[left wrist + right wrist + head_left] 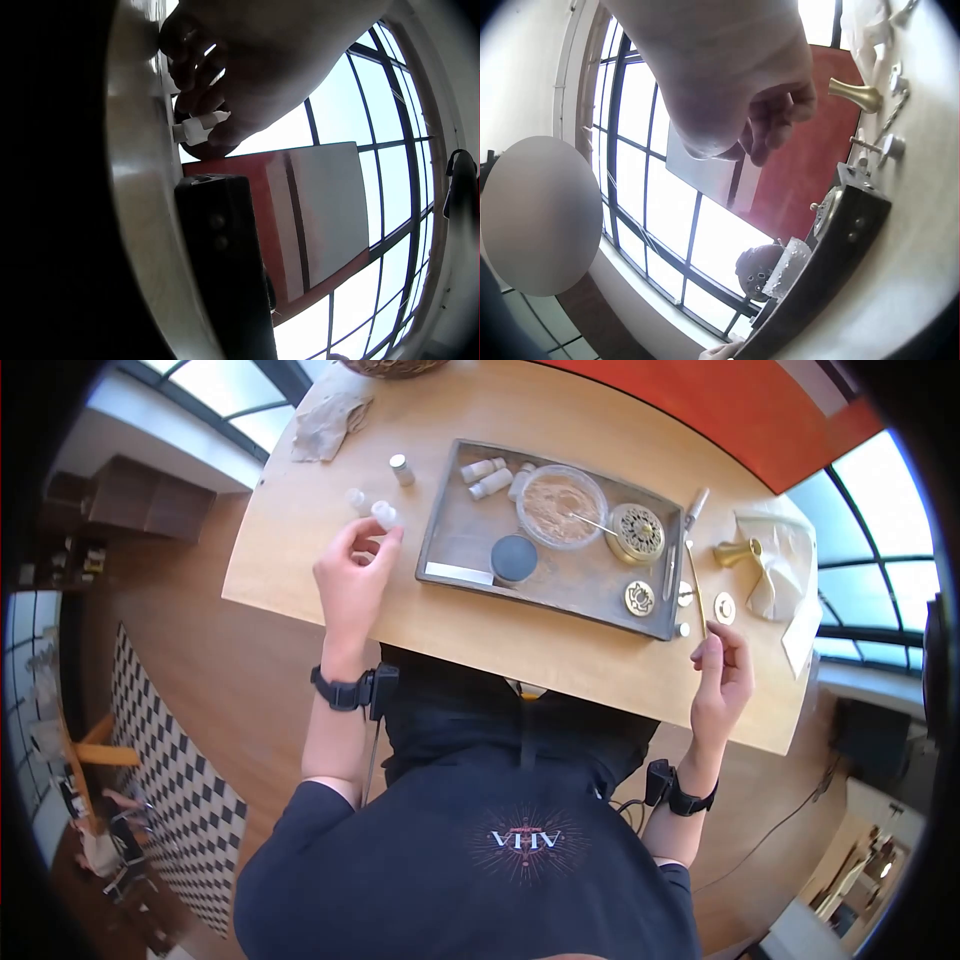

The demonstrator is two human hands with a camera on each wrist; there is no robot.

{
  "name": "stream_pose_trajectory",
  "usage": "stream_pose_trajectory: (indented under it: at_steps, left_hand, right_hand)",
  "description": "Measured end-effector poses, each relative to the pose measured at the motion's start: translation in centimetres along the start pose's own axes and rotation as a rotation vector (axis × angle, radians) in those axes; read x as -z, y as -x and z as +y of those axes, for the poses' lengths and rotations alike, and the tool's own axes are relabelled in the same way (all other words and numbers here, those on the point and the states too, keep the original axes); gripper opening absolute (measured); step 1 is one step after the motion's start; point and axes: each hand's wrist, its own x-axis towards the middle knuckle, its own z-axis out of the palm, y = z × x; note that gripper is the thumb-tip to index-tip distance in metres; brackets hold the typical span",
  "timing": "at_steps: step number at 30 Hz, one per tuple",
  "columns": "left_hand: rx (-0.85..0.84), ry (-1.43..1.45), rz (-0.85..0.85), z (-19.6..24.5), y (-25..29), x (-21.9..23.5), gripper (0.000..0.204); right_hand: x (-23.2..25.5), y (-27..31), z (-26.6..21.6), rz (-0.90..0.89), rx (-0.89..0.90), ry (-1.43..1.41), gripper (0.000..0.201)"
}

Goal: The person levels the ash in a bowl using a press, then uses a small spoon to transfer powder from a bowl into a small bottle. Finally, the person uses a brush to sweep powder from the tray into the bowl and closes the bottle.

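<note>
At the table's near left, my left hand [355, 575] pinches a small white bottle [383, 514] between thumb and fingertips. In the left wrist view this bottle [196, 131] stands at the tabletop beside the curled fingers. Another small white piece [356, 498] is just beyond it. My right hand [722, 680] hovers at the right edge with loosely curled fingers, and nothing shows in its grasp in the right wrist view. A thin gold stick [697, 585] lies close by, its near end overlapping the fingertips in the head view.
A grey tray [455, 490] carries a tub of tan powder [560, 507], a pierced brass burner [637, 532], a dark round lid [514, 559] and several bottles. Right of it are a brass vase [737, 552] and a small disc [725, 608]. A cloth [328, 426] lies far left.
</note>
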Motion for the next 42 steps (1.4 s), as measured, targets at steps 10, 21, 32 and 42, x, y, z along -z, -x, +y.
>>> stream_pose_trajectory:
  at_steps: [10, 21, 32, 42]
  left_hand:
    - [-0.013, 0.683, -0.552, 7.5, 3.7, -0.1, 0.026]
    - [-0.099, 0.629, -0.379, 7.0, 3.2, -3.3, 0.033]
    - [-0.360, 0.401, -0.542, 8.9, -4.7, -4.7, 0.026]
    - [-0.386, 0.221, -0.812, 7.0, -7.4, -6.8, 0.026]
  right_hand:
    - [-9.8, -1.7, -7.4, -0.453, 0.442, 0.004, 0.067]
    - [-10.5, -3.4, -7.1, -0.502, 0.439, 0.072, 0.098]
    - [-9.4, -7.4, -3.3, -0.137, 0.038, 0.486, 0.026]
    - [-11.1, -8.8, -2.9, -0.163, 0.148, 0.411, 0.016]
